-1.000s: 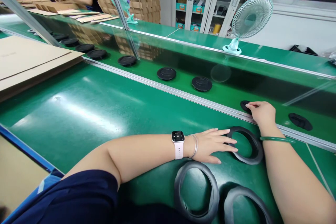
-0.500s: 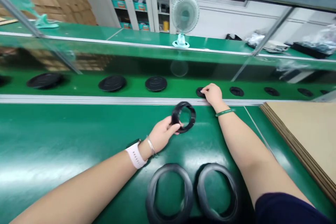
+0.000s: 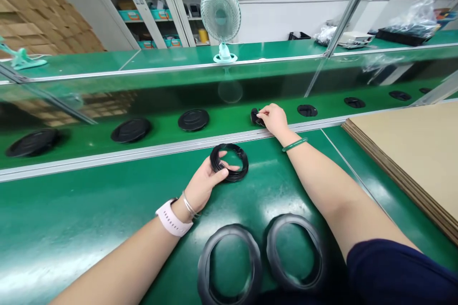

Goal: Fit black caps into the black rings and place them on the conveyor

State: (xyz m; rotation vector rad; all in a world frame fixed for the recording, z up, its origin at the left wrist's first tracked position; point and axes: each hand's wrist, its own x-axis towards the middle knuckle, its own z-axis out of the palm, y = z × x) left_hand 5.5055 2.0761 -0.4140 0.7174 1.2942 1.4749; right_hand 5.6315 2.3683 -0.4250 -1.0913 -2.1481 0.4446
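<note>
Left hand (image 3: 203, 177) closed on a black rubber ring (image 3: 229, 162); right hand (image 3: 274, 119) across the aluminium rail (image 3: 143, 155), fingertips (image 3: 263, 115) on a small black piece (image 3: 255, 117) (grip unclear); two rings (image 3: 293, 252) below.

Half hidden under the fingers of the right hand (image 3: 275, 120), a small black disc (image 3: 255, 116); cut off below, a rubber ring (image 3: 204, 267).

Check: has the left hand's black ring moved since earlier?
Yes, leftward: the black ring now lines up with the left lower ring, no longer toward the gap beside it.

No legible text, labels or numbers.
</note>
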